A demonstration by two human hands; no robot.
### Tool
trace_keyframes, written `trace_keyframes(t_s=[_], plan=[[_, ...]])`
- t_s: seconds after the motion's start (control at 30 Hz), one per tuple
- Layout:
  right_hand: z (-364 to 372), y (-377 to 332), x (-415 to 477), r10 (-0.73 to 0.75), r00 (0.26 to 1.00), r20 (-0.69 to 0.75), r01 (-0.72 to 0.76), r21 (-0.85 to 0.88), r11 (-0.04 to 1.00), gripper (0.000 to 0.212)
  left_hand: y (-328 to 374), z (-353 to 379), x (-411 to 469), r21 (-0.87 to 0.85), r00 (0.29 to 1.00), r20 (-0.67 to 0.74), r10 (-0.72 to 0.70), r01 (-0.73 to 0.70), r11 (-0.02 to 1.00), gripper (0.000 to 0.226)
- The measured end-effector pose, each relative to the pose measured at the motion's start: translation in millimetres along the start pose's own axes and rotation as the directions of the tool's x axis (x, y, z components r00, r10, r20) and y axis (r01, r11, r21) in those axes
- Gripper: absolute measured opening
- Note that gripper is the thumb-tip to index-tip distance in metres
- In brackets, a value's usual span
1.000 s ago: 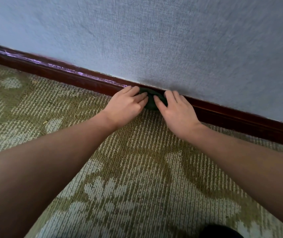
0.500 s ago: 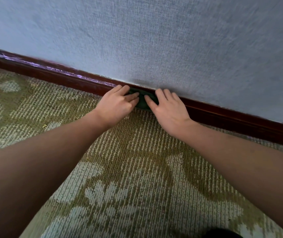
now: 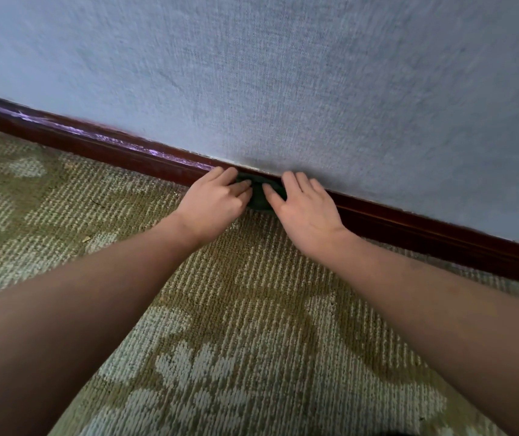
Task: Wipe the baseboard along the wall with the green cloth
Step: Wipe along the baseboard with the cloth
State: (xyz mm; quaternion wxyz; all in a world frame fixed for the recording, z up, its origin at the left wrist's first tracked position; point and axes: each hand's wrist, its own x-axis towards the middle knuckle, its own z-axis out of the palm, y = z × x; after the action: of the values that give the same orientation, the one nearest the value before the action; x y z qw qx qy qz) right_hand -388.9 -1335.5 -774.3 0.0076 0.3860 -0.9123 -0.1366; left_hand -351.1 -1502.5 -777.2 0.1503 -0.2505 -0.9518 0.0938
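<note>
Pale blue-grey textured wall (image 3: 314,73) across the upper half of the view, met at its foot by a dark reddish-brown wooden baseboard (image 3: 440,243) slanting from upper left down to lower right. Below, olive carpet (image 3: 251,294) with a ribbed weave and a pale floral pattern, running right up to the baseboard. Pale purplish streaks (image 3: 72,130) along the baseboard's top edge left of the hands; darker, even tone on the stretch to the right.

Pressed against the baseboard's face near the middle of the view, at the joint of wood and carpet: the dark green cloth (image 3: 259,198), bunched small and mostly covered, with only a patch showing between the 2 hands.

Left hand (image 3: 214,204) at the cloth's left end, fingers (image 3: 236,187) bent at the knuckles and curled onto the fabric, gripping it. Right hand (image 3: 305,212) at the cloth's right end, fingers (image 3: 296,180) held straight and close together, laid flat over the baseboard with tips reaching its top edge, thumb stretched out on the cloth; pressing rather than clasping. Thumbs of the 2 hands close together across the green patch.

Both forearms bare, reaching in from the lower corners. 1 small tan fleck (image 3: 86,239) on the carpet left of the left forearm. Dark rounded shape (image 3: 399,433) cut off at the bottom edge, too little visible to identify.
</note>
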Motion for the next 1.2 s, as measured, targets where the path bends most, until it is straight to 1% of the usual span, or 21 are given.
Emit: trace_keyframes(t_s=[0.07,0.17,0.27,0.4,0.47,0.57,0.63,0.77,0.8,0.87,1.0,1.07,1.2], plan=[[1,7,-5,-0.015,1.0,0.0,0.015,-0.04,0.999,0.072,3,0,3,-0.001,0.999,-0.03,0.02,-0.02,1.0,0.025],[1,16,-13,-0.036,0.999,0.012,0.037,-0.084,0.996,0.071,10,0,8,0.014,0.999,-0.006,0.054,-0.054,0.998,0.028],[3,18,-19,-0.036,0.999,0.04,0.04,-0.092,0.995,0.07,19,4,11,0.012,0.999,0.035,0.033,-0.033,0.999,0.031],[6,16,-23,-0.033,0.997,0.065,0.037,-0.062,0.997,0.074,23,3,13,-0.022,0.999,0.031,0.018,-0.018,1.0,0.028],[8,15,-26,-0.022,0.997,0.076,0.026,-0.057,0.998,0.075,22,1,13,-0.013,0.999,0.031,0.04,-0.04,0.999,0.029],[8,17,-33,-0.009,0.996,0.089,0.018,-0.101,0.995,0.075,24,1,14,0.01,0.996,0.01,0.084,-0.084,0.996,0.029],[5,24,-36,0.006,0.998,0.065,0.004,-0.16,0.987,0.072,28,1,18,0.023,0.995,-0.008,0.098,-0.098,0.995,0.027],[1,32,-40,0.033,0.998,-0.055,-0.047,-0.27,0.962,0.062,33,1,26,0.055,0.994,-0.04,0.103,-0.1,0.993,0.018],[1,32,-41,0.025,0.997,-0.067,-0.043,-0.282,0.959,0.06,33,1,26,0.056,0.994,-0.046,0.103,-0.1,0.993,0.018],[4,31,-41,0.001,0.999,-0.048,-0.016,-0.301,0.954,0.059,34,3,25,0.059,0.994,-0.038,0.098,-0.095,0.994,0.017],[4,24,-33,0.01,1.0,-0.016,-0.014,-0.289,0.957,0.059,30,4,20,0.063,0.998,0.021,0.061,-0.062,0.996,0.02],[6,19,-27,-0.008,1.0,0.01,0.011,-0.245,0.969,0.06,25,5,16,0.059,0.998,0.046,0.051,-0.054,0.997,0.024],[5,10,-15,-0.04,0.999,0.007,0.041,-0.222,0.974,0.061,9,6,6,0.044,0.997,0.053,0.052,-0.055,0.998,0.029]])
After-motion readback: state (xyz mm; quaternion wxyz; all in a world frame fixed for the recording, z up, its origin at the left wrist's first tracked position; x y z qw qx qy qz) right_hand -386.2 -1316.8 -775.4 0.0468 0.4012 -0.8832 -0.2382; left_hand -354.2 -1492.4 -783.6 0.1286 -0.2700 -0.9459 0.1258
